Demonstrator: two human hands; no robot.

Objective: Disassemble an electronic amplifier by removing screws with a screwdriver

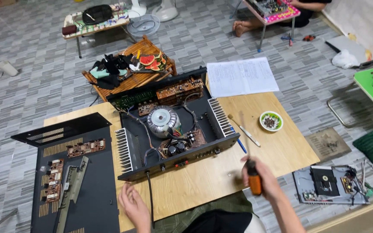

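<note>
Orange-handled screwdriver [252,176] sits in the right hand [262,179], fingers wrapped tight round the grip, its blurred shaft pointing up and away from the person. Just beyond and left of that hand lies the opened black amplifier chassis [175,125] on the wooden desk [203,181], its round silver transformer [162,121] and circuit boards bare. The left hand [134,206] rests near the desk's near edge, fingers loosely curled and holding nothing, just beside the black cable [149,194] running out of the chassis front. Judging by this, the work is mid-disassembly; the driver tip needs seating on a screw. Farther right of the tool hand stands a small bowl of screws [271,121].
</note>
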